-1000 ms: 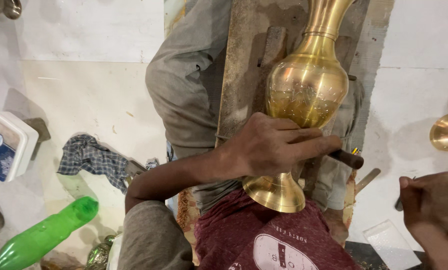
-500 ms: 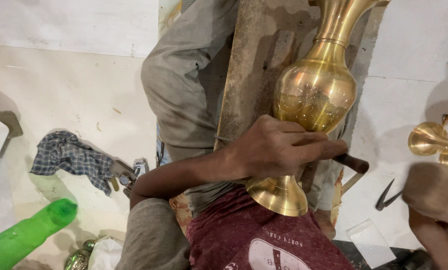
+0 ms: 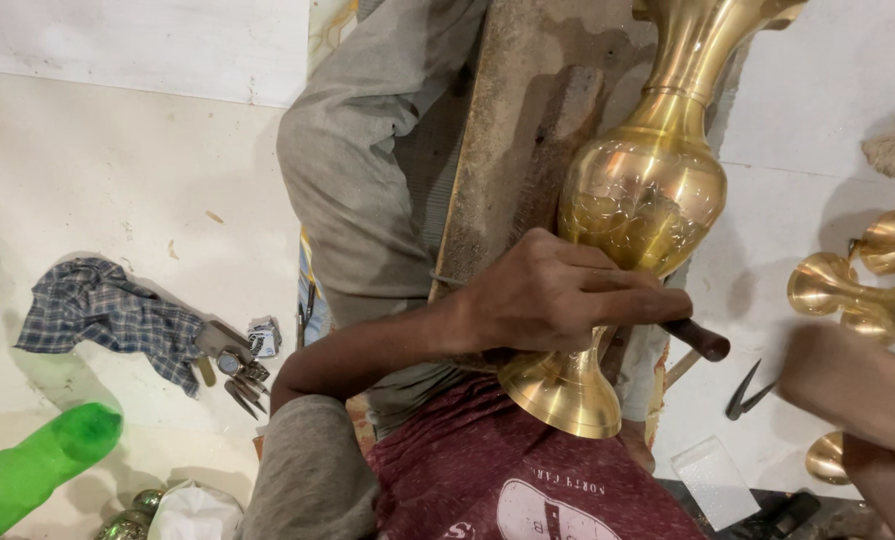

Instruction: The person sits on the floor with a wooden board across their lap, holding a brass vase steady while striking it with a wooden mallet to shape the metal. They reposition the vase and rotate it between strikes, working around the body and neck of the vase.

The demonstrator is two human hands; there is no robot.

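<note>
Biggest thing in view is the tall polished brass vase with an engraved round belly [image 3: 647,200], lying tilted across the person's lap and against a long worn wooden plank [image 3: 527,130], its flared foot down near the maroon printed shirt [image 3: 527,480] and its slim neck running up and away to the top right, so the long axis goes from the body outward and slightly rightward. The grey trouser leg [image 3: 367,180] stretches along the plank's left side over a pale floor [image 3: 127,160]. The left hand [image 3: 552,295] is right on the vase, laid across the waist just below the belly, fingers curled and closed around a dark-handled tool [image 3: 695,338] whose end pokes out to the right; the working tip is hidden under the fingers. The right hand [image 3: 852,385] comes in blurred at the lower right, well apart from the vase, and I cannot tell whether it is spread or gripping anything. So the left hand is the nearer one by far. Beside that right hand sit several small brass trumpet-shaped pieces [image 3: 847,285] and a little dark metal pointed tool [image 3: 747,392]. Over on the left lie a green plastic bottle [image 3: 37,470], a blue checked cloth [image 3: 107,315] and a bunch of keys [image 3: 235,368].
</note>
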